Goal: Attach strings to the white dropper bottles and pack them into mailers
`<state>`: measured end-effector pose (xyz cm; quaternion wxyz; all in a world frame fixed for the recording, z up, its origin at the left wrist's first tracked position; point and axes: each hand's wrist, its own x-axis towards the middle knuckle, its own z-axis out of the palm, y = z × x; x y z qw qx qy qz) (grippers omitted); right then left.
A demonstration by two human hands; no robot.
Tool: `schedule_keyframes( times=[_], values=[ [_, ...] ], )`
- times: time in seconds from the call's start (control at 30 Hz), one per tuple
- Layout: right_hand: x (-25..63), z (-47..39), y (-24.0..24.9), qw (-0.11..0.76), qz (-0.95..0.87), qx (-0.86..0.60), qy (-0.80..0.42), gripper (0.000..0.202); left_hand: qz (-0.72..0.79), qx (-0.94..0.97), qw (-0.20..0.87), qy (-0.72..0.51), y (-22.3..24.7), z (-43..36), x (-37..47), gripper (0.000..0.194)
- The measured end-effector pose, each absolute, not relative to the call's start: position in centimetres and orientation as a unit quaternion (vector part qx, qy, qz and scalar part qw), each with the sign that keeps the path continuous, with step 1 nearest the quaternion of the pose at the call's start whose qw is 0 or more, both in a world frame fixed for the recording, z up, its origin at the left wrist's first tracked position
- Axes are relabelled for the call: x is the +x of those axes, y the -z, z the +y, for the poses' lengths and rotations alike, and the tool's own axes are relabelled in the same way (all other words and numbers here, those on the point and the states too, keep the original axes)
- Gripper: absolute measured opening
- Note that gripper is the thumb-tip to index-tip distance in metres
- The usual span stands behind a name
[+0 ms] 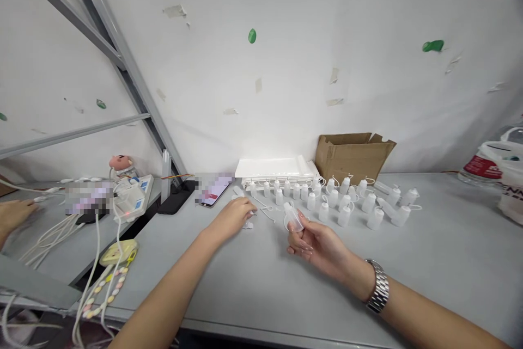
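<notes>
My right hand (316, 243) is closed around a small translucent plastic bottle (293, 218), which it holds tilted above the table. A thin loop hangs at the bottle's left side. To the left, my left hand (232, 215) rests low at the tabletop with its fingers bent together; whatever is between the fingertips is hidden. Small white plastic pieces (248, 225) lie beside it, and thin white strips (267, 210) lie just to its right. Several similar small bottles (344, 216) stand in loose rows behind and right of my right hand, some with looped straps.
Behind the bottles are a cardboard box (351, 158) and a stack of white trays (273, 168). Two phones (216, 192) lie left of my left hand. White cables (98, 245) and a power strip (133, 199) are farther left, where another person's hand (16, 215) shows.
</notes>
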<state>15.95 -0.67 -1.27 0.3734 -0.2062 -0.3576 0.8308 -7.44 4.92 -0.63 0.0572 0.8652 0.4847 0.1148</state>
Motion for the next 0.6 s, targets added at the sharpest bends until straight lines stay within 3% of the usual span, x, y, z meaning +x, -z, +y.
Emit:
schedule_keyframes(
  times=[0.6],
  values=[
    [15.4, -1.2, 1.7, 0.384, -0.460, -0.256, -0.759, 0.037, 0.517, 0.838, 0.087, -0.151, 1.9, 6.1, -8.9, 0.037]
  ],
)
